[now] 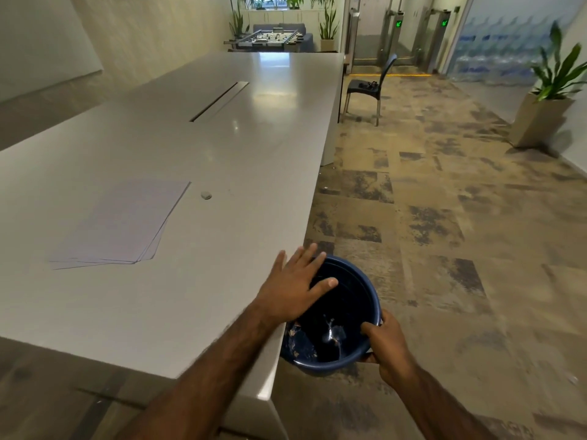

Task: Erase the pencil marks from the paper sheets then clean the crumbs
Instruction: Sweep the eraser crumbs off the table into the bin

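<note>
Left hand (pixel 295 282) lies at the worktop (pixel 190 296) edge, grip spread flat. Right hand (pixel 386 342) clasps the blue bucket (pixel 349 300) rim just below it — paper sheets (pixel 120 223) and eraser (pixel 206 195) rest farther along the worktop.

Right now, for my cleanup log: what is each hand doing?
Left hand: open, fingers straight, at the table edge above the bin.
Right hand: closed, gripping the bin rim.

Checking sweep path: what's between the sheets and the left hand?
Only bare table between the sheets and left hand, as the head view shows.
</note>
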The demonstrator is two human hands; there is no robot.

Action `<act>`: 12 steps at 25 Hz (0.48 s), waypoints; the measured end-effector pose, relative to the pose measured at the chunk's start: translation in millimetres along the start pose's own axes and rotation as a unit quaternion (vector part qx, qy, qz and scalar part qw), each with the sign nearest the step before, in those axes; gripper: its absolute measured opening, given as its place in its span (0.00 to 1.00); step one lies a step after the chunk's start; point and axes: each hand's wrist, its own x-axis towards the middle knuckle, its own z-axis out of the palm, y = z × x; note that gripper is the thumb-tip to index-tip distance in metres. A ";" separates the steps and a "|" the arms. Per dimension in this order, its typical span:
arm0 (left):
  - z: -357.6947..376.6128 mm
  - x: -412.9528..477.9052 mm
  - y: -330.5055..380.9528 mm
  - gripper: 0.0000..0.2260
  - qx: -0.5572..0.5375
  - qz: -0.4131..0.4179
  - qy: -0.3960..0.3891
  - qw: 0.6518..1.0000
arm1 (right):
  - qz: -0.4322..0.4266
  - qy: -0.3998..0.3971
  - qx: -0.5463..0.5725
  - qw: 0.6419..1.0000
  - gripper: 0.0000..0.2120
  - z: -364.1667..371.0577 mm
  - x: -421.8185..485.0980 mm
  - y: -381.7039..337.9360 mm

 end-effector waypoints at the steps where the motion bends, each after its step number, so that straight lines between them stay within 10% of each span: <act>1: -7.2 10.0 -12.2 0.41 0.009 0.011 0.031 0.999 | 0.000 -0.004 0.002 1.000 0.20 -0.1 0.5 -0.5; 7: -48.5 55.2 -131.6 0.40 0.061 -0.268 0.074 0.959 | -0.002 -0.010 0.007 1.000 0.21 -2.6 11.1 -9.4; 12: -33.1 68.2 -109.1 0.40 0.030 -0.158 0.039 0.986 | -0.003 -0.010 0.008 1.000 0.21 -1.2 22.4 -13.8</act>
